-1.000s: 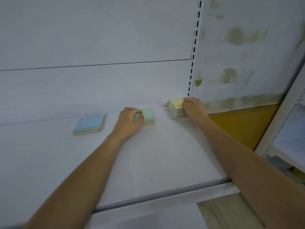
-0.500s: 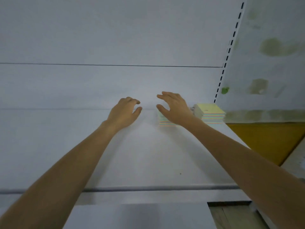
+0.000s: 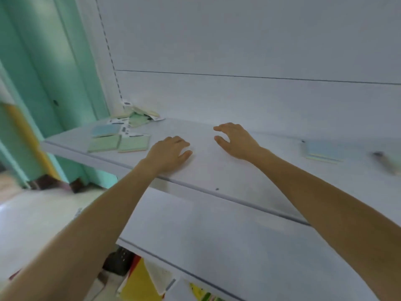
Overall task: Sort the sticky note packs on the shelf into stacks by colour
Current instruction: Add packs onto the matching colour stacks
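Loose sticky note packs lie scattered at the left end of the white shelf point(image 3: 217, 170): two green packs point(image 3: 104, 143) point(image 3: 134, 144) side by side near the front, a blue pack point(image 3: 106, 130) behind them, and a jumbled heap of green and pale packs point(image 3: 136, 118) in the back corner. A blue-topped stack point(image 3: 324, 151) sits blurred at the right. My left hand point(image 3: 168, 152) hovers over the bare shelf with curled fingers, holding nothing. My right hand point(image 3: 235, 139) is spread open beside it, also holding nothing.
A teal wall point(image 3: 43, 72) and a yellow strip point(image 3: 26, 135) stand left of the shelf unit. A lower white shelf point(image 3: 217, 246) runs below, with yellow and other items point(image 3: 141, 281) underneath. A blurred object point(image 3: 388, 162) lies at the far right.
The view has swung left from the sorted stacks to the scattered packs at the shelf's left end. Both hands have let go of the stacks and travelled left, holding nothing.
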The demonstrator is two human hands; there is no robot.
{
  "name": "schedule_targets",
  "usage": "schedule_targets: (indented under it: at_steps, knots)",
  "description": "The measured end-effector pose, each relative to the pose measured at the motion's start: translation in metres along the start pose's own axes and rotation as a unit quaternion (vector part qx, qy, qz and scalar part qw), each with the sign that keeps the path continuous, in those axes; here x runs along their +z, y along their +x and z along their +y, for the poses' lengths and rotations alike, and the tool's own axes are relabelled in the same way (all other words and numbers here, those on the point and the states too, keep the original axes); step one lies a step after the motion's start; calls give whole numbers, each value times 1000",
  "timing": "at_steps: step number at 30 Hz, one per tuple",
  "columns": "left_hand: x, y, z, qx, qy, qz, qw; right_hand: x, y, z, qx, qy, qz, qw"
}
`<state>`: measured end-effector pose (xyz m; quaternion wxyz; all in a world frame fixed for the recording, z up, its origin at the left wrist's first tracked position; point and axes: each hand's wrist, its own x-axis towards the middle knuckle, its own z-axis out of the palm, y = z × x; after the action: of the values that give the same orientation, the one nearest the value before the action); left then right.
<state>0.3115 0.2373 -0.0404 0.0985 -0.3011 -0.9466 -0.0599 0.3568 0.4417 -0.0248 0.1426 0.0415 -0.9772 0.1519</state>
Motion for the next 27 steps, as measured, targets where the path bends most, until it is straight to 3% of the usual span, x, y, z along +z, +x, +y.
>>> schedule_targets:
  at_steps: [8, 12, 19, 27]
  knots:
    - [-14, -21, -139, -111, -14, 58, 992, 66, 75, -105, -53, 47, -83, 994]
    - [-12, -16, -197, -178, -20, 46, 983, 93, 119, -137, -80, 67, -122, 987]
    - [-19, 27, -265, -172, -23, 61, 983, 118, 190, -145, -70, 66, -263, 960]
    - [-17, 74, -311, -122, -108, -93, 982, 118, 224, -106, 12, 89, -213, 973]
